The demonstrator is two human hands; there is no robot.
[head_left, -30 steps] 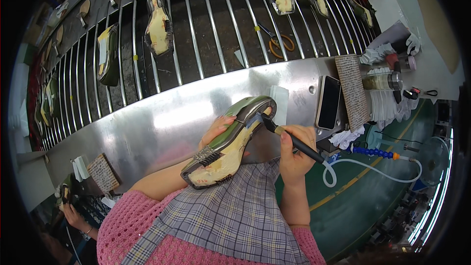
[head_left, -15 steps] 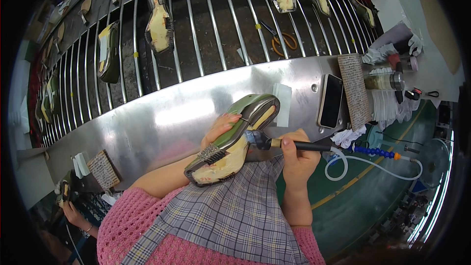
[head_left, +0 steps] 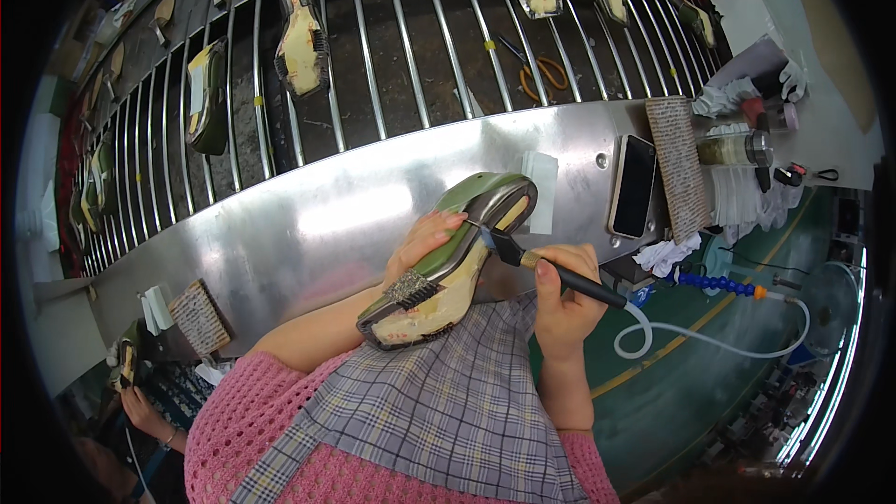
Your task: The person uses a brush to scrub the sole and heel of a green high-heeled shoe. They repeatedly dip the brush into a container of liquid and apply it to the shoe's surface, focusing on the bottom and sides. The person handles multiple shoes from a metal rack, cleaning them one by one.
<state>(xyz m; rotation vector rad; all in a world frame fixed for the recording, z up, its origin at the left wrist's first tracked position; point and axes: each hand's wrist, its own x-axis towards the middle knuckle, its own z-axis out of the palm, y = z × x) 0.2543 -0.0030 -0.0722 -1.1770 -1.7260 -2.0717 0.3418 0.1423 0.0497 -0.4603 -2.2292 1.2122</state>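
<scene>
Centre of frame: the left hand (head_left: pixel 425 241) clasps a green shoe with cream underside (head_left: pixel 455 287) turned up; the right hand (head_left: pixel 569 310) grips a black-handled brush with translucent hose (head_left: pixel 581 284) at its waist. Light, even strokes following the sole's edge seem best. Silver metal bench (head_left: pixel 280 229) extends broadly left; a black-screened phone (head_left: pixel 633 189) bounds the right.

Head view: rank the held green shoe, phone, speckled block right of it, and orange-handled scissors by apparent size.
1. Green shoe
2. Speckled block
3. Phone
4. Scissors, partly hidden by bars
</scene>
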